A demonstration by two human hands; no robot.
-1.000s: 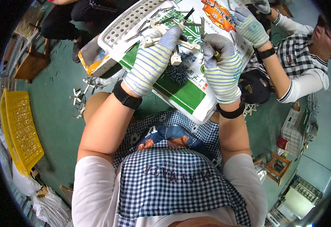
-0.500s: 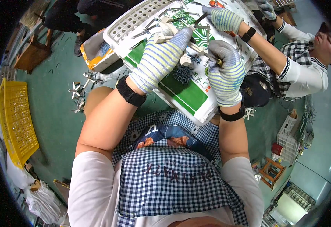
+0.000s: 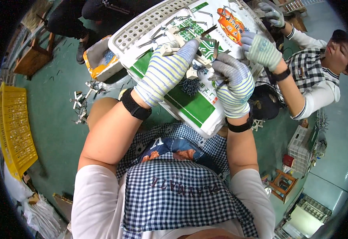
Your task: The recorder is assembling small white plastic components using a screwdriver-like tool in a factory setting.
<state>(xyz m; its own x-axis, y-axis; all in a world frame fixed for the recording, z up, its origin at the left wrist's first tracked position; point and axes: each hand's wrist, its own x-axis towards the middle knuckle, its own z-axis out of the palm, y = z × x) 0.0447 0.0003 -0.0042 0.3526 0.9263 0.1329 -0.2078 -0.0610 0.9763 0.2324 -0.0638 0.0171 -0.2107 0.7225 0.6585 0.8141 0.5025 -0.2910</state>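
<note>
My left hand [image 3: 168, 71], in a striped knit glove, is closed around a cream-white plastic piece with several block-ended arms [image 3: 169, 49]. Dark flat metal strips [image 3: 208, 32] stick out from its far side. My right hand [image 3: 234, 81], gloved alike, has its fingers bent together at the right end of that piece; what they pinch is hidden. A pile of small dark screws [image 3: 190, 86] lies just below the piece, on a white and green printed sheet [image 3: 192, 106] spread over the work surface.
A perforated white plastic basket [image 3: 132, 36] stands at the far left of the sheet, with thin metal parts [image 3: 155, 40] nearby. A co-worker's gloved hand [image 3: 263, 51] is close on the right. White pieces [image 3: 77, 100] lie on the floor beside a yellow crate [image 3: 16, 131].
My right hand has moved left and its fingertips now meet the plastic piece. My left hand stays nearly in place. The co-worker's hand has drawn back right, uncovering an orange print.
</note>
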